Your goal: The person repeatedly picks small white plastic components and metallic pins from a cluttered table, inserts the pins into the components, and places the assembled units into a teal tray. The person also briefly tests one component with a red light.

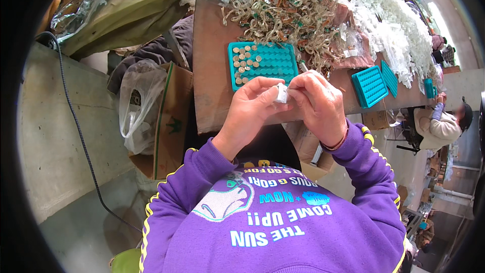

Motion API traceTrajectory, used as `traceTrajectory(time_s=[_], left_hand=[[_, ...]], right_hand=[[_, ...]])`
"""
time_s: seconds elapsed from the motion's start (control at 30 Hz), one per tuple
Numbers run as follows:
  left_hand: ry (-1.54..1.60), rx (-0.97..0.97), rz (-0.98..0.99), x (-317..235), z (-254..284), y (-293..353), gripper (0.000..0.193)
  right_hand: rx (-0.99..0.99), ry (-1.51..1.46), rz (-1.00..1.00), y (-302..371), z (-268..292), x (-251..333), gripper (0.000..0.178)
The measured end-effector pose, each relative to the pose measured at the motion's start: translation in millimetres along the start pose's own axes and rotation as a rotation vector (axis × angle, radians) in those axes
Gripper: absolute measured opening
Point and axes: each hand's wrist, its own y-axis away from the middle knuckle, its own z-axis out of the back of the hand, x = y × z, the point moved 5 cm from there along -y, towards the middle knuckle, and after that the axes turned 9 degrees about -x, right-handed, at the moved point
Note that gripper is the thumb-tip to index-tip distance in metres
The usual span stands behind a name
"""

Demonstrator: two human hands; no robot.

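Observation:
In front of my chest, just over the table's near edge, both hands meet at a small white plastic piece point(281, 94). My left hand point(247, 108) pinches it between thumb and fingers. The fingertips of my right hand point(321, 103) close on its right side; whether they grip the piece itself or something tiny at it, I cannot make out. Right behind the hands lies a teal tray point(235, 46) with rows of round pockets. Several round metallic discs point(242, 63) sit in its left part.
A heap of tangled beige wires point(288, 10) covers the table point(212, 96) behind the tray. White plastic pieces point(386, 35) pile up at right, near another teal tray point(370, 87). At left stands a cardboard box point(169, 126) with a plastic bag point(141, 101). A person point(439, 126) sits far right.

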Motion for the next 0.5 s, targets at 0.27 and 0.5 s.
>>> traceTrajectory(time_s=[0.27,0.5], left_hand=[[-0.09,0.032,-0.003,1,3,1,0.02],[-0.012,0.005,-0.027,0,1,1,0.022]], right_hand=[[-0.042,-0.085,-0.088,12,-9,-9,0.012],[-0.044,-0.197,-0.216,15,-8,-17,0.012]])
